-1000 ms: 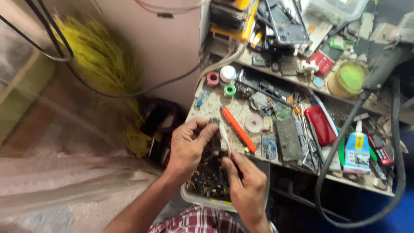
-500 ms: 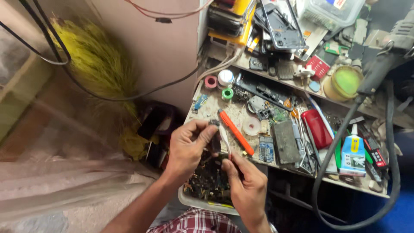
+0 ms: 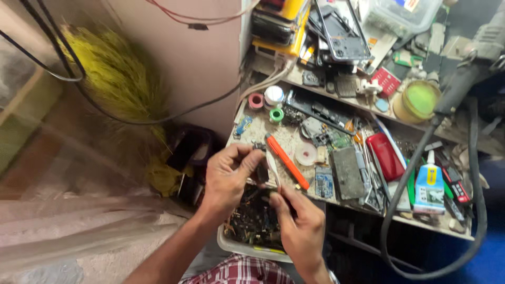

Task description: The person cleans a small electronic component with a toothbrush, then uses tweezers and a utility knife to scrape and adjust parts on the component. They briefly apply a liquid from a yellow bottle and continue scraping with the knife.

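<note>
Above the white tray (image 3: 231, 246) of scrap parts, the left hand (image 3: 227, 179) has its fingers pinched on a small dark part (image 3: 262, 173) — light, stiff, probably fragile, best held by its edges. The right hand (image 3: 301, 229), beside the tray, clamps a thin white tool (image 3: 273, 169) — near the orange knife (image 3: 286, 161).

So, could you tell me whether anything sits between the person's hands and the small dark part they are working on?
Nothing visible does. The left hand already pinches the small dark part in its fingertips, and the right hand meets it from below, above the tray of scrap parts.
</note>
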